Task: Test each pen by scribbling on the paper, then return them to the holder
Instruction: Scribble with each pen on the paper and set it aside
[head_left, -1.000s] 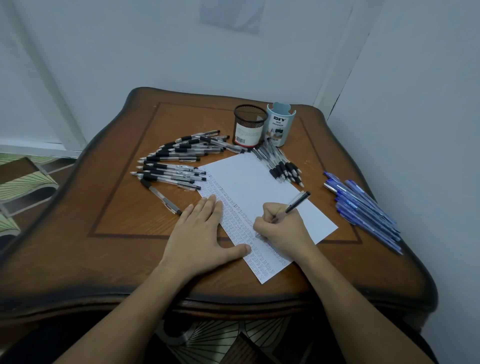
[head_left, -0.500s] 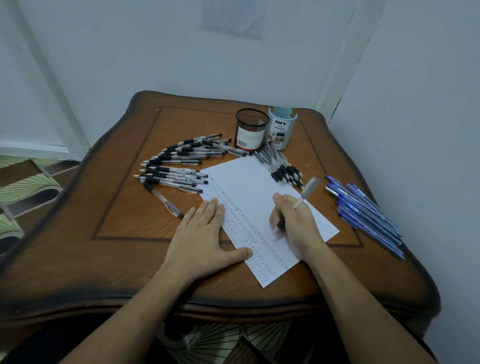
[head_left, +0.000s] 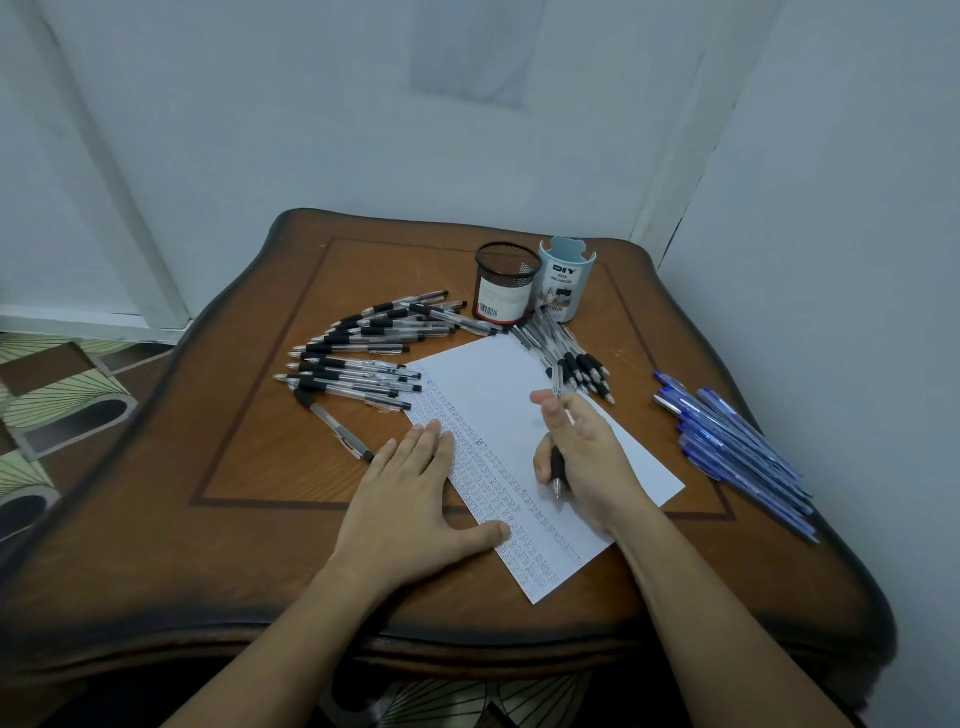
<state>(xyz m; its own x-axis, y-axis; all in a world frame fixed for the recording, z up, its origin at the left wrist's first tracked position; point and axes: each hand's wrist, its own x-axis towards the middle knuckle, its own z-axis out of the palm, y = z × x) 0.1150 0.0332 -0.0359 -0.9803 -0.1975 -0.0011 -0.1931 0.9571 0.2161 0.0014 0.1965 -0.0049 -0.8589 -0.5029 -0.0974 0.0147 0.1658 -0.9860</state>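
Pen (head_left: 558, 480) swung, tip to 6 o'clock | right grip (head_left: 592, 452) curled round it, left grip (head_left: 410, 499) spread on paper (head_left: 498, 384) | likely light, stiff: hold rubber sleeve (head_left: 557, 462)

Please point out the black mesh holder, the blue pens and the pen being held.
black mesh holder (head_left: 503, 297): head view, on its white label.
blue pens (head_left: 737, 447): head view, middle of the pile.
held pen (head_left: 557, 469): head view, on its black grip.

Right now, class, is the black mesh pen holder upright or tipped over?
Upright: the mesh holder stands on its base on the table, open rim upward, nothing sticking out.
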